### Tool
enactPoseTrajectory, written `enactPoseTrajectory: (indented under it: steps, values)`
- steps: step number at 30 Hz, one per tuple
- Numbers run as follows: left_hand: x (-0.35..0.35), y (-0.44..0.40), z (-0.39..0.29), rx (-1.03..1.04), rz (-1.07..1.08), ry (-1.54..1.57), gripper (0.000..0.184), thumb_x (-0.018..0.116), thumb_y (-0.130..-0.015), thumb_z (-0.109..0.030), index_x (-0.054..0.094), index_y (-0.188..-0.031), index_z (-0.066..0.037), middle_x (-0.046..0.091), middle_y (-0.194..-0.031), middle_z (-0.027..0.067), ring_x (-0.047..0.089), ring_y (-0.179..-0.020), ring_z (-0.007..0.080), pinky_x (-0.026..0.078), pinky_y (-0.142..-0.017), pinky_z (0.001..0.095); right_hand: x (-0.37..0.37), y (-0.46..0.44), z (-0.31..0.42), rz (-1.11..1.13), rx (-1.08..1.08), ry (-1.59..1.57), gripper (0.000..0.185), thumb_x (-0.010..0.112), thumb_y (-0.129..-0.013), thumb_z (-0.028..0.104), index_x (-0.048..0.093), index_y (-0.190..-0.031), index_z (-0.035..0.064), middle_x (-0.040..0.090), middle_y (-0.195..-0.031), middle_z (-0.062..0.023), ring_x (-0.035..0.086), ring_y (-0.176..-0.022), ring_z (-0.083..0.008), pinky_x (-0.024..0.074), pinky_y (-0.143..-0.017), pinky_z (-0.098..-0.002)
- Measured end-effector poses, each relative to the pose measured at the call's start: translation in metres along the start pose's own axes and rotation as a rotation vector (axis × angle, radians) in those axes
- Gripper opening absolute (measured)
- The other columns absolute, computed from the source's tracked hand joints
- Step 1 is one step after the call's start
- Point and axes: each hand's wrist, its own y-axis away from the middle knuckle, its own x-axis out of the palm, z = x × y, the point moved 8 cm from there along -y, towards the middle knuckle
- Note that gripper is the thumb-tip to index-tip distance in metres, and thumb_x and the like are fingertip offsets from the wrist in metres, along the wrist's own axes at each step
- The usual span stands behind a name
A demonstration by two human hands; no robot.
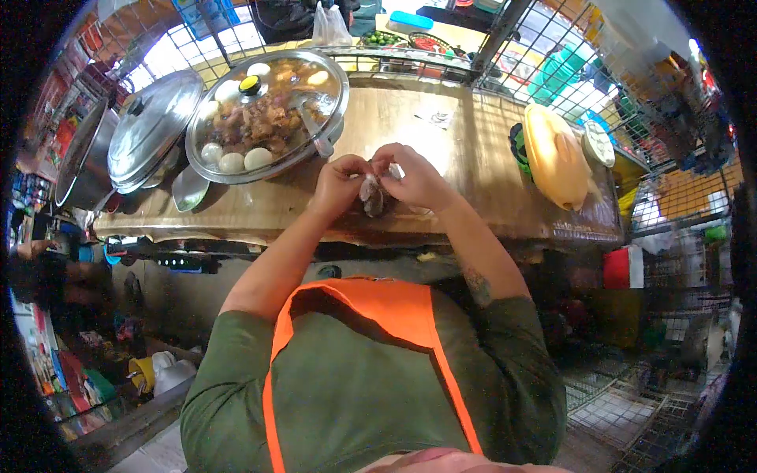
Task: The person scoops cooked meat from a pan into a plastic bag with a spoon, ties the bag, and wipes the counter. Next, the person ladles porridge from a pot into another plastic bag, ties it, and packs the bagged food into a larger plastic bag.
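Over the front part of the wooden table, my left hand [341, 188] and my right hand [415, 180] meet with fingers pinched together. Between them hangs a small clear plastic bag [372, 197] with something dark in its lower part; I cannot make out what. Both hands grip the bag near its top, and the exact hold of the fingertips is partly hidden. To the left of my left hand stands a large pan [268, 118] of stewed meat and whole eggs under a glass lid with a yellow-topped knob. A ladle handle [322, 142] sticks out at its right edge.
Further left are a lidded metal pot [154, 130] and a green-white scoop-like dish [190, 189]. A yellow oblong object [556, 158] and a round white-topped container [598, 144] sit on the right. Wire mesh [394, 59] borders the table's [473, 181] back.
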Motion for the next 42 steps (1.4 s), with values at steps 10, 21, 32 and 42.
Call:
enactPoseTrajectory:
  steps: [10,21,32,42]
  values:
    - [0.012,0.002,0.000,0.024,0.130,-0.059,0.015,0.059,-0.074,0.007,0.053,-0.084,-0.002,0.057,-0.087,0.0013,0.053,-0.086,0.0091,0.043,-0.078,0.0237,-0.002,-0.010,-0.008,0.063,0.033,0.130,0.029,0.059,-0.069,0.002,0.050,-0.096,0.0053,0.053,-0.078,-0.0071,0.053,-0.074,-0.0207,0.0446,-0.069,-0.0321]
    - [0.005,-0.023,-0.008,0.138,-0.062,-0.104,0.013,0.066,-0.070,-0.001,0.055,-0.075,-0.004,0.056,-0.081,0.0044,0.055,-0.080,0.0148,0.044,-0.074,0.0266,-0.011,-0.031,0.083,0.088,-0.393,0.676,0.026,0.060,-0.061,0.001,0.052,-0.086,0.0065,0.054,-0.077,-0.0085,0.052,-0.074,-0.0278,0.0403,-0.069,-0.0375]
    - [-0.018,-0.012,0.038,0.124,0.219,-0.157,0.014,0.059,-0.076,-0.001,0.060,-0.090,-0.002,0.059,-0.105,0.0151,0.056,-0.099,0.0257,0.042,-0.087,0.0329,-0.040,-0.009,0.069,-0.102,-0.024,0.757,0.041,0.065,-0.070,0.015,0.053,-0.108,0.0092,0.054,-0.108,-0.0105,0.052,-0.103,-0.0290,0.0403,-0.090,-0.0394]
    - [-0.044,0.031,-0.147,-0.062,0.770,-0.830,0.013,0.062,-0.072,-0.011,0.065,-0.083,-0.004,0.064,-0.080,0.0120,0.063,-0.077,0.0253,0.048,-0.067,0.0348,-0.265,0.036,0.127,-0.842,-0.337,0.485,0.041,0.068,-0.070,0.004,0.049,-0.106,0.0050,0.053,-0.103,-0.0077,0.053,-0.082,-0.0137,0.0428,-0.070,-0.0276]
